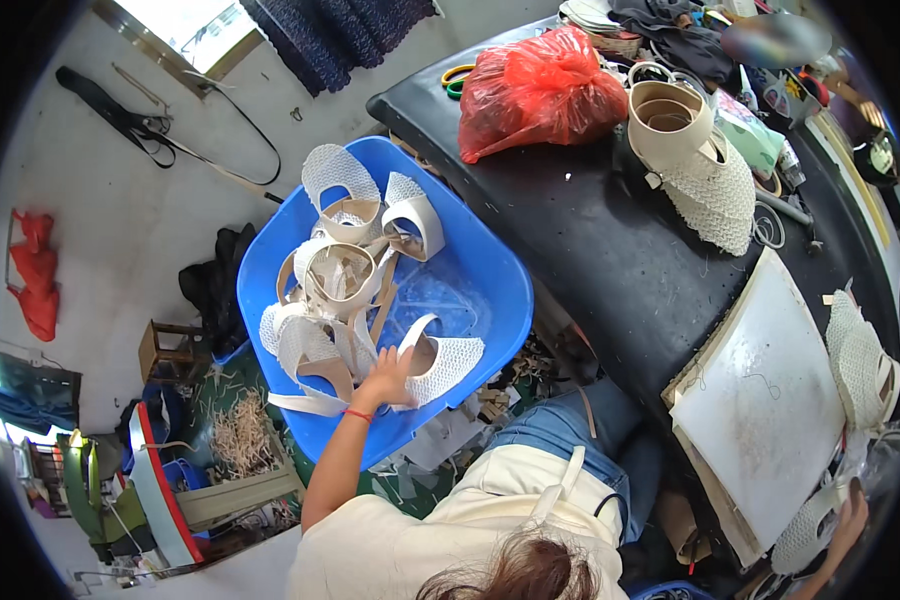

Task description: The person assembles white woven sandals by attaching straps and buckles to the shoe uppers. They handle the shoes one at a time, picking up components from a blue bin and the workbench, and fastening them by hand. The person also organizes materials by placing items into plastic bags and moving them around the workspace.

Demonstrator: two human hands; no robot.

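At least five mesh pieces [460, 364] lie in the blue tub [513, 300] — one red bag [545, 95], one white board [760, 370] near the table's [580, 250] edge.

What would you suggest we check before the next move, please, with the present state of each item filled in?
1. Left hand in contact with a white woven piece: ok, it touches the one at the tub's near side.
2. Right hand firmly holding the other woven piece: cannot tell, it is at the piece's edge, near the picture's rim.
3. Room left in the blue tub: ok, part of its bottom shows.
4. Pieces in the tub neatly stacked: not ok, they lie jumbled.
5. Middle of the white board free of woven pieces: ok.
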